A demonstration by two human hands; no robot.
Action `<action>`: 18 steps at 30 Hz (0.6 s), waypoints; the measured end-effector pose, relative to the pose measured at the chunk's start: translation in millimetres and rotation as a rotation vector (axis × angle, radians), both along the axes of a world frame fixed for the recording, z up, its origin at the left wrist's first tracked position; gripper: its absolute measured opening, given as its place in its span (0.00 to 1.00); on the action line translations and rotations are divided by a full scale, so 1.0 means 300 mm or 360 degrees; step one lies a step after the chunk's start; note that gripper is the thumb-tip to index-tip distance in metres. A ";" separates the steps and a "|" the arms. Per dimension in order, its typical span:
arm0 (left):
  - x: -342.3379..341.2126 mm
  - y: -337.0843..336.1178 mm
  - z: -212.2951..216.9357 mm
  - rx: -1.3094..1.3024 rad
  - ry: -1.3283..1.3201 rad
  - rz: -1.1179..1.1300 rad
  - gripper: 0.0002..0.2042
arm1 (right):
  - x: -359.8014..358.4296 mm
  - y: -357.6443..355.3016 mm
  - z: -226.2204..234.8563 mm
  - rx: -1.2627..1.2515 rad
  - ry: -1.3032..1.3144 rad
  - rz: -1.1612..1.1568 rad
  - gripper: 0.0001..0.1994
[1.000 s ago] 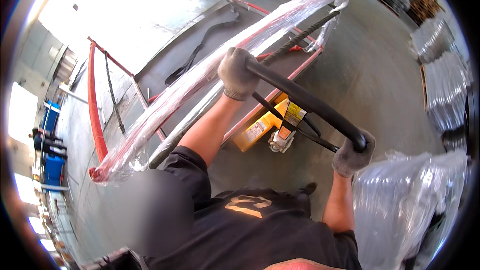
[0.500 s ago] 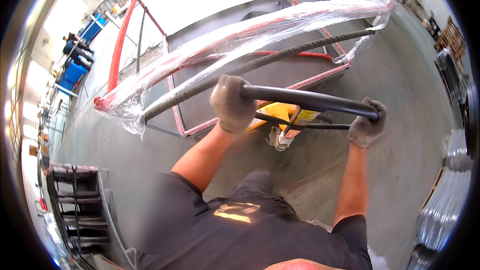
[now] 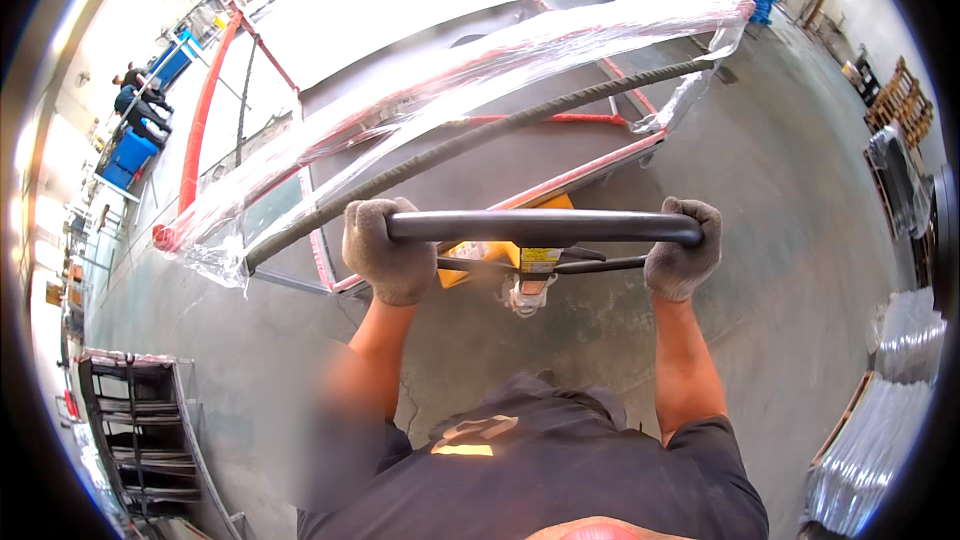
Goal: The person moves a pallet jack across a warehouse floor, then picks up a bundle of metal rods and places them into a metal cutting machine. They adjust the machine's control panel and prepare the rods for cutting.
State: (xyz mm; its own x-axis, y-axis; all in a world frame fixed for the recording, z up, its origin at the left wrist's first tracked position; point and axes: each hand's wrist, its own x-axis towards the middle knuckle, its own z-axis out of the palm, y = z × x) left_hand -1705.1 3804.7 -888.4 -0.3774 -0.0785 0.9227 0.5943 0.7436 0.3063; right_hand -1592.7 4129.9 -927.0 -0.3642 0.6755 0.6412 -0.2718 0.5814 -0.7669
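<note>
Both hands wear grey knit gloves and grip the black handle (image 3: 545, 227) of a yellow pallet jack (image 3: 505, 255). The left hand (image 3: 388, 250) is wrapped tight around the bar's left end, the right hand (image 3: 683, 262) around its right end, with both forearms reaching up from the lower edge over a dark shirt. The handle lies level across the middle of the view, and a thinner black lever (image 3: 560, 265) runs just beneath it. The jack's yellow body shows directly below and behind the bar, between the hands. Ahead of it sits a red metal frame (image 3: 585, 172) on the grey concrete floor (image 3: 790, 200), partly wrapped in clear plastic film (image 3: 480, 75). A long dark ribbed rod (image 3: 470, 140) lies slanted across the frame from lower left to upper right. A dark rack (image 3: 140, 430) stands at the lower left, wrapped bundles (image 3: 880, 430) lie at the right edge, and blue bins (image 3: 130, 155) stand far off at the left.
</note>
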 end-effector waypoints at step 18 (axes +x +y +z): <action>-0.270 0.170 0.070 -0.0010 -0.0045 0.0323 0.09 | -0.481 0.197 0.088 -0.0007 -0.0044 0.0354 0.09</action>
